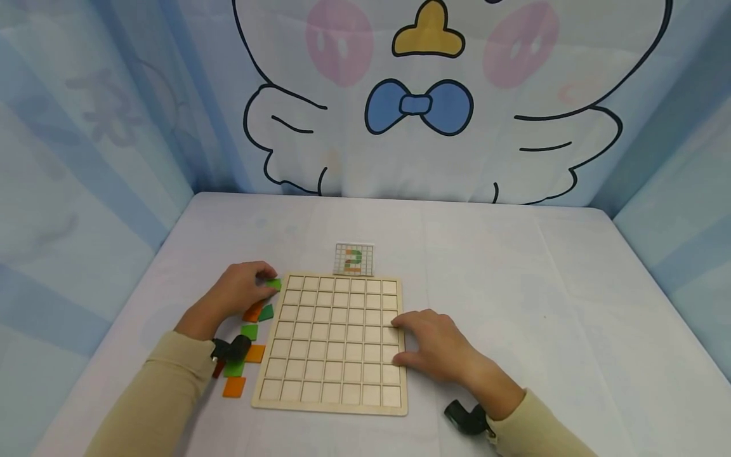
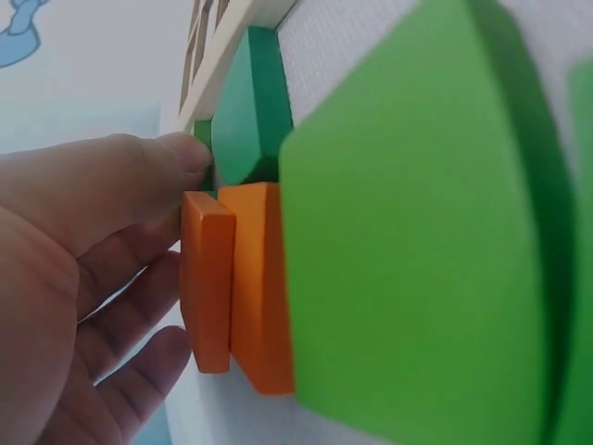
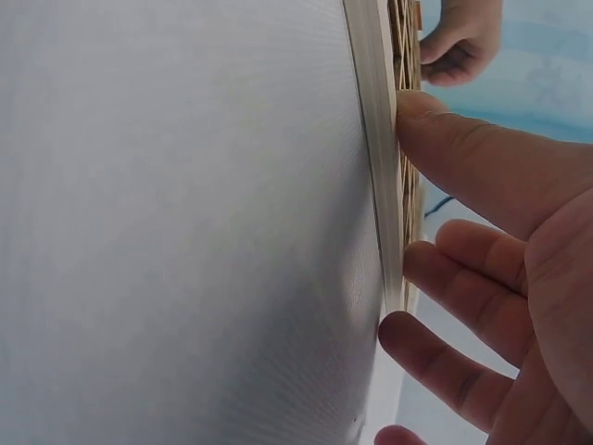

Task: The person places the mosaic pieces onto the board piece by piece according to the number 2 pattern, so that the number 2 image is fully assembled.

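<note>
Light green tile (image 1: 275,284) sits beside the upper-left corner of the wooden grid board (image 1: 331,407) in the head view, between your left hand's (image 1: 242,289) thumb and finger; your right hand (image 1: 436,344), fingers spread, touches the right edge. In the left wrist view you seem to pinch the tile, fingertips partly hidden, near two orange tiles (image 2: 263,297). The right wrist view shows your thumb on the rim.

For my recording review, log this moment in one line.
left hand: pinches green tile | right hand: touches right edge of board | pattern card: beyond board
</note>
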`<action>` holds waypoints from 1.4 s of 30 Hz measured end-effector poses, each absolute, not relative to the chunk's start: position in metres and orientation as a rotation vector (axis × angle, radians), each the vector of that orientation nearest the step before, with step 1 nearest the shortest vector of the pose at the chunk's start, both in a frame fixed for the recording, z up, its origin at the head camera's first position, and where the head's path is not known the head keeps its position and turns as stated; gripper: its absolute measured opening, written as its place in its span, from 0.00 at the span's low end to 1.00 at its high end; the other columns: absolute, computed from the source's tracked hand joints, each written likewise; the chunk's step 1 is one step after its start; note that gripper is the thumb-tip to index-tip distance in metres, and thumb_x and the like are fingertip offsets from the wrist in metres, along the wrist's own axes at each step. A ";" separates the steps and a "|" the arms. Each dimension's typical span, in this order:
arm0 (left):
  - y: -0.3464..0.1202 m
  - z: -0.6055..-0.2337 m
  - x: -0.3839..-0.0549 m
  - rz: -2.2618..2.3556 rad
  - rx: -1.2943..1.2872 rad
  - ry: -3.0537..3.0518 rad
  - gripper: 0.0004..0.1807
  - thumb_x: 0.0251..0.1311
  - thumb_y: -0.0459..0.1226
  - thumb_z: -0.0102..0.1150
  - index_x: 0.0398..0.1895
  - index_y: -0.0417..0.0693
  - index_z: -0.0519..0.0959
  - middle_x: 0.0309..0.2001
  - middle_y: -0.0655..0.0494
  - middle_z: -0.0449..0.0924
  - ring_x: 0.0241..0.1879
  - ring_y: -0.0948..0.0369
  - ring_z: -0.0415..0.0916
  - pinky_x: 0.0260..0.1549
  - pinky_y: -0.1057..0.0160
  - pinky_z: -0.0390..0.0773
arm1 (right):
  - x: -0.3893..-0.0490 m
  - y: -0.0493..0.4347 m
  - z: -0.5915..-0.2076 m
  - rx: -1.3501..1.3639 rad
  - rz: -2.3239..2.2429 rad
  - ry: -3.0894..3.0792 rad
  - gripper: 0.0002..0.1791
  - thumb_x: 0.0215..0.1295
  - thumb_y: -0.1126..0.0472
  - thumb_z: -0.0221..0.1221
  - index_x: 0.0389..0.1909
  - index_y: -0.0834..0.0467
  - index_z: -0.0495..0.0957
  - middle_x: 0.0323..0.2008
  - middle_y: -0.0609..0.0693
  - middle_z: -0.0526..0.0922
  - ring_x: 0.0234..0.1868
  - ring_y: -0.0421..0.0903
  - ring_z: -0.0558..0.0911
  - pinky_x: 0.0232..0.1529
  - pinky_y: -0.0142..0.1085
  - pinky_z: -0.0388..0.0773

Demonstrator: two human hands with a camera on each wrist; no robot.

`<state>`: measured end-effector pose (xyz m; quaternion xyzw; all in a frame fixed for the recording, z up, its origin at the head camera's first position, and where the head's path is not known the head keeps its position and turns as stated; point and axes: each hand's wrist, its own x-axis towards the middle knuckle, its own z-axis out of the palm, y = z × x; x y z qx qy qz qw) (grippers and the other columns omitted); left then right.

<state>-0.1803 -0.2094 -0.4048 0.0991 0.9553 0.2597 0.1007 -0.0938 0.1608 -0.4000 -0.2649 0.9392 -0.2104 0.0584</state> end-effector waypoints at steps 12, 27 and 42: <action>-0.207 -0.396 -0.177 0.729 0.292 2.841 0.17 0.66 0.38 0.64 0.54 0.37 0.80 0.55 0.38 0.79 0.56 0.43 0.73 0.58 0.42 0.72 | -0.094 0.162 -0.403 -0.809 -0.650 2.839 0.28 0.56 0.53 0.73 0.56 0.60 0.79 0.54 0.53 0.82 0.56 0.56 0.78 0.54 0.55 0.73; -0.181 -0.388 -0.168 0.873 0.595 2.775 0.12 0.62 0.37 0.68 0.47 0.43 0.82 0.49 0.46 0.80 0.55 0.44 0.73 0.55 0.42 0.72 | -0.095 0.163 -0.401 -0.802 -0.672 2.821 0.28 0.57 0.53 0.72 0.57 0.60 0.78 0.55 0.53 0.81 0.57 0.56 0.78 0.55 0.55 0.72; -0.156 -0.397 -0.167 0.856 0.738 2.774 0.11 0.60 0.36 0.70 0.45 0.43 0.83 0.46 0.51 0.82 0.50 0.48 0.76 0.50 0.47 0.76 | -0.094 0.162 -0.403 -0.797 -0.671 2.820 0.29 0.57 0.53 0.72 0.57 0.61 0.78 0.55 0.54 0.81 0.57 0.56 0.77 0.55 0.55 0.73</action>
